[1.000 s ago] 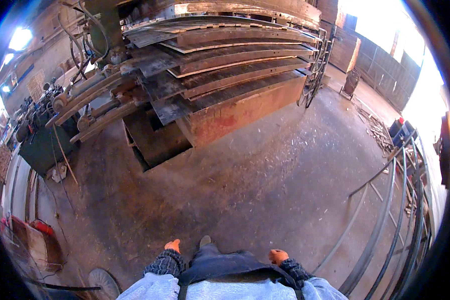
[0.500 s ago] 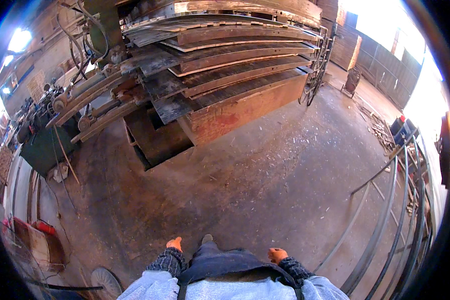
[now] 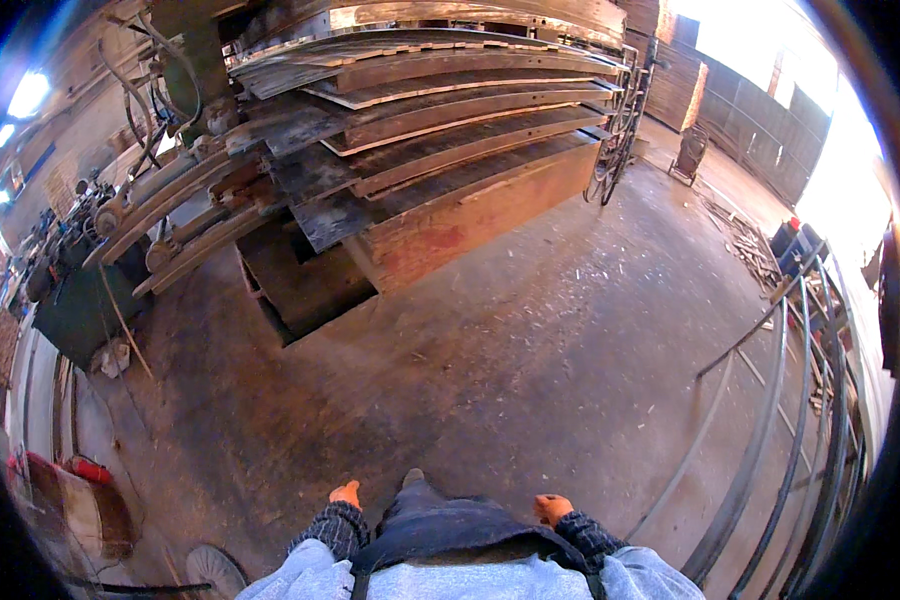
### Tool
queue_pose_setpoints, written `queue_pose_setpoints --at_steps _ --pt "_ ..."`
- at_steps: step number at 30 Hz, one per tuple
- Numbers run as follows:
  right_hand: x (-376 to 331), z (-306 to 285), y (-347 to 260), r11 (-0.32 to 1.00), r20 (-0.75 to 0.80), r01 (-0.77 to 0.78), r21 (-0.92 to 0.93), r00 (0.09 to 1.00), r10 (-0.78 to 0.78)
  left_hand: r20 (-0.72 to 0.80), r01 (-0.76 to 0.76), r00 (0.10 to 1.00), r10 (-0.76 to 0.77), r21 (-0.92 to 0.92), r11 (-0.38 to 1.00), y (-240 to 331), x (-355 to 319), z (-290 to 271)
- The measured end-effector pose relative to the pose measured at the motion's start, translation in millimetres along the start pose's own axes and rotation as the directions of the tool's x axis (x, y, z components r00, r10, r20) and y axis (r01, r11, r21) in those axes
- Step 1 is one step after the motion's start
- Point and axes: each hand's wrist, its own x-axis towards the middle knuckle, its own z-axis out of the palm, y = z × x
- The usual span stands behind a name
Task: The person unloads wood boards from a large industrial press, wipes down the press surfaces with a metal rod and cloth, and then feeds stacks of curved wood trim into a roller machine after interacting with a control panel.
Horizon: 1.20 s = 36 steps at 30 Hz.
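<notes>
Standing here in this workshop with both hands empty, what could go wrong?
Wood chips scattered on the dusty concrete floor could make a foot slip. The open square pit beside the press of stacked dark metal plates is unguarded; a step could fall in. The curved grey metal railing on the right might catch a leg.

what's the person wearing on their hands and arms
Both hands wear orange gloves: left hand, right hand. Each wrist has a dark knitted cuff with a speckled pattern. Above the cuffs come pale grey-blue sleeves. A dark apron with straps hangs between the arms.
</notes>
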Motion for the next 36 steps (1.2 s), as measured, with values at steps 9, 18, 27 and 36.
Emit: queue_pose_setpoints --at_steps 9,18,27,36 --pt "27.8 -16.6 29.2 0.999 -0.054 0.029 -0.016 0.998 -0.029 0.03 -0.05 0.998 0.05 0.006 0.999 8.9 8.0 -4.8" --pt "11.9 -16.7 26.3 0.995 -0.094 -0.028 -0.099 0.995 0.019 0.169 -0.117 0.979 0.112 0.021 0.993 1.8 11.6 1.1" --pt "17.1 -19.2 15.1 1.0 -0.124 -0.011 -0.028 0.992 0.007 0.158 -0.249 0.968 0.193 0.659 0.71 6.0 -0.2 -3.5" --pt "41.8 -28.9 -36.4 0.989 -0.133 0.136 -0.054 0.981 -0.142 -0.036 -0.103 0.994 0.1 -0.07 0.992 11.8 -13.4 1.4"
